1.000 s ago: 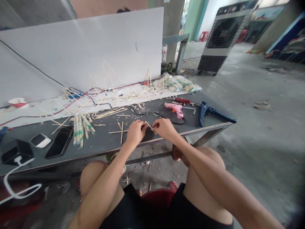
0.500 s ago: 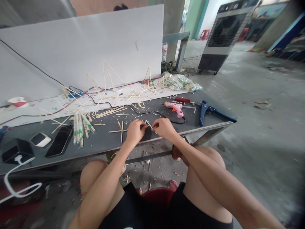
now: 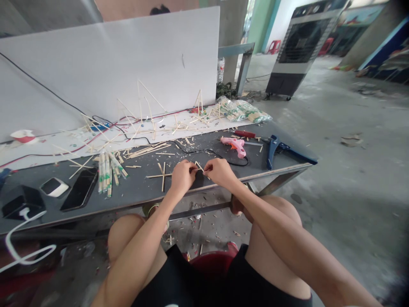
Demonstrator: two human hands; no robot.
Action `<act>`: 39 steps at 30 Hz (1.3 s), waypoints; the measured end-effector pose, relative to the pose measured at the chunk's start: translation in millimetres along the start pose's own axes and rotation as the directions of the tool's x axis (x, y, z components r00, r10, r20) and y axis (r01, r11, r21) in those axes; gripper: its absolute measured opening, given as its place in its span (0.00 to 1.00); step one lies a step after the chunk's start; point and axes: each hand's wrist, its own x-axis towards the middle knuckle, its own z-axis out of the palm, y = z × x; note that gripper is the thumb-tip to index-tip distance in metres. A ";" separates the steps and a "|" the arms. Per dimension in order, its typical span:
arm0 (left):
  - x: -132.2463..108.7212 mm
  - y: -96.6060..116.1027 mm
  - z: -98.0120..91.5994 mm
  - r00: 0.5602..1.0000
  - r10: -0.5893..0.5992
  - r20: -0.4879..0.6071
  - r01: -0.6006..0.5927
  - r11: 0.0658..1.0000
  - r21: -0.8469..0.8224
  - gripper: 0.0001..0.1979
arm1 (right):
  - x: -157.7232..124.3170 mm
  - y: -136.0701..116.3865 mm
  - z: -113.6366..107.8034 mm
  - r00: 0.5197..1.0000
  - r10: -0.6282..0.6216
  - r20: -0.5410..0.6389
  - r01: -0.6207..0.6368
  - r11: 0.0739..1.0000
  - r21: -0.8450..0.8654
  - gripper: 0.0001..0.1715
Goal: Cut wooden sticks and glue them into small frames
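Near the bench's front edge, my left hand (image 3: 183, 174) pinches one side of a small piece made of thin wooden sticks (image 3: 199, 166). My right hand (image 3: 218, 170) has its fingertips closed on the other side of that piece. The fingers partly cover the sticks, so the joint is hard to make out. Left of my left hand lies a star of crossed sticks (image 3: 163, 175). A pink glue gun (image 3: 235, 146) rests beyond my right hand, with a blue cutter (image 3: 272, 152) to its right.
The dark bench (image 3: 134, 185) carries wrapped stick bundles (image 3: 105, 172), a phone (image 3: 80, 189), a white device (image 3: 54, 186), a black box (image 3: 24, 202) and loose sticks. Stick frames (image 3: 153, 117) stand behind, before a white board (image 3: 111, 68). Bagged sticks (image 3: 244, 111) lie at back right.
My left hand has shifted very slightly to the right. Both hands otherwise keep the same pose on the stick piece.
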 end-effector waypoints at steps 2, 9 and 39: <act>-0.2 1.3 -0.2 1.000 -0.020 0.008 0.019 1.000 0.016 0.07 | 0.2 -0.4 -0.2 1.000 0.003 0.000 -0.003 1.000 -0.005 0.04; -3.8 7.2 -3.8 0.997 0.061 0.047 -0.070 0.976 0.209 0.10 | 2.1 0.7 0.5 1.000 0.000 0.009 0.000 1.000 -0.009 0.05; -8.3 6.8 -19.7 0.979 -0.182 0.090 0.177 0.982 0.066 0.09 | 18.1 -18.8 12.2 0.952 -0.260 0.161 0.298 0.905 -0.304 0.14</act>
